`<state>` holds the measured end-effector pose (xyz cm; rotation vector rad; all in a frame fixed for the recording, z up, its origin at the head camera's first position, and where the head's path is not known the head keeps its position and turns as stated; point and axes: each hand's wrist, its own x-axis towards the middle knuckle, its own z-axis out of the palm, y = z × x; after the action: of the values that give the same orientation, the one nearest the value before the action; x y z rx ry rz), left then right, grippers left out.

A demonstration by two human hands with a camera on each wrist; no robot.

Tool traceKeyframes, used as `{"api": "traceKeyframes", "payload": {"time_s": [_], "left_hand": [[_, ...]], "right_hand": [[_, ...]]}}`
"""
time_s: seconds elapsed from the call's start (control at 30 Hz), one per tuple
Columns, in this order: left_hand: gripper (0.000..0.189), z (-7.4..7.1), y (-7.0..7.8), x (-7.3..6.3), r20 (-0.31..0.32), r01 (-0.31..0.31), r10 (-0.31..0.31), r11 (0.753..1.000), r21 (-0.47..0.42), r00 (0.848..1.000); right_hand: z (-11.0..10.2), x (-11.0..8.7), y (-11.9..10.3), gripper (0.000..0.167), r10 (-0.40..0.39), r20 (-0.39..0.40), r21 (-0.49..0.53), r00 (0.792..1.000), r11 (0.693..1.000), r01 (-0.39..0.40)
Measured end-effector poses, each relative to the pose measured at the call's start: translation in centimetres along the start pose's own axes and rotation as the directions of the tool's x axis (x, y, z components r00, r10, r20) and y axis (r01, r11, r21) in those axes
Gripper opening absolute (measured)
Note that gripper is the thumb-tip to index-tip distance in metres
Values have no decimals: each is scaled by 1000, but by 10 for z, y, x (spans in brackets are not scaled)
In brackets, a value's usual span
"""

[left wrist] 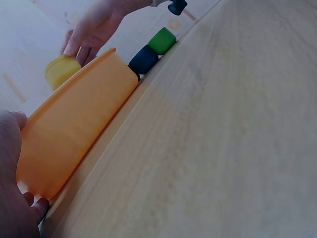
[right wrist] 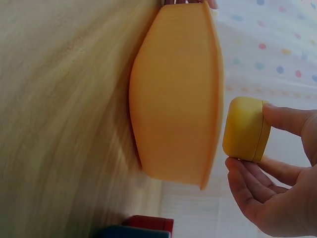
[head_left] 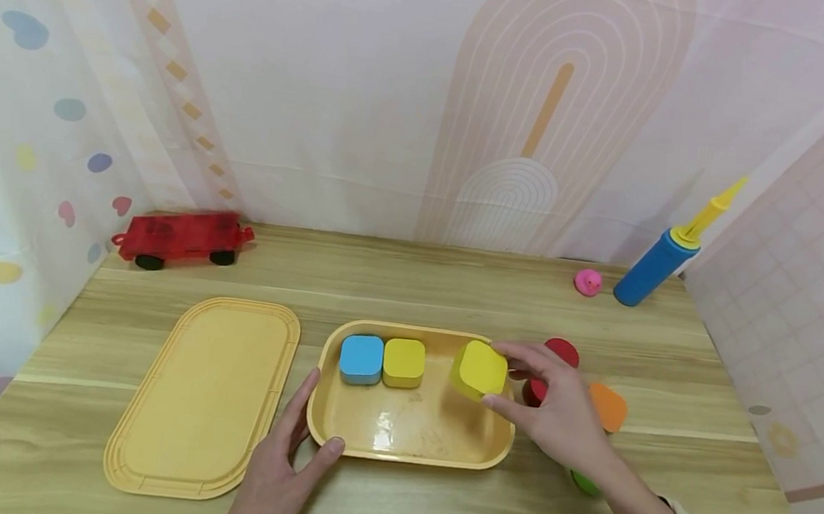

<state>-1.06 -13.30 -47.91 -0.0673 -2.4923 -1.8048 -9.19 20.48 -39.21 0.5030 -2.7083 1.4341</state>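
Right hand: (head_left: 554,410) thumb and fingertips pinch a yellow block (head_left: 483,370), the gap only block-wide; block tilted, over the tray's right end, clear of the rim
Left hand: (head_left: 276,469) fingers and thumb spread wide; touches the tray at its near left corner, grasps nothing
Tray: (head_left: 431,431) centre of the table; blue block (head_left: 361,358) far left inside, second yellow block (head_left: 404,363) just right of it
Loose blocks: right of the tray; red pieces (head_left: 561,351) far, orange block (head_left: 607,408) farther right, green block (head_left: 586,483) nearer, partly under the wrist; dark blue block (left wrist: 143,59) beside the green
Lid: (head_left: 201,398) flat, left of the tray
Far edge: red wagon (head_left: 180,236) left; pink toy (head_left: 588,282) and blue-yellow pump (head_left: 656,266) right
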Motion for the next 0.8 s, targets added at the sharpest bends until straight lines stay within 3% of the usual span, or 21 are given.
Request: {"api": "traceKeyframes", "payload": {"time_s": [0.27, 0.63, 0.8], "left_hand": [[86, 0, 0, 0, 3, 0, 0, 1000, -1, 1000], [86, 0, 1, 0, 0, 0, 0, 1000, -2, 1000], [86, 0, 0, 0, -2, -2, 2, 1000, -1, 1000]], "right_hand": [[10, 4, 4, 59, -37, -17, -93, 999, 995, 35], [21, 12, 14, 56, -111, 92, -192, 990, 973, 127], [31, 16, 29, 53, -192, 88, -223, 977, 952, 208]]}}
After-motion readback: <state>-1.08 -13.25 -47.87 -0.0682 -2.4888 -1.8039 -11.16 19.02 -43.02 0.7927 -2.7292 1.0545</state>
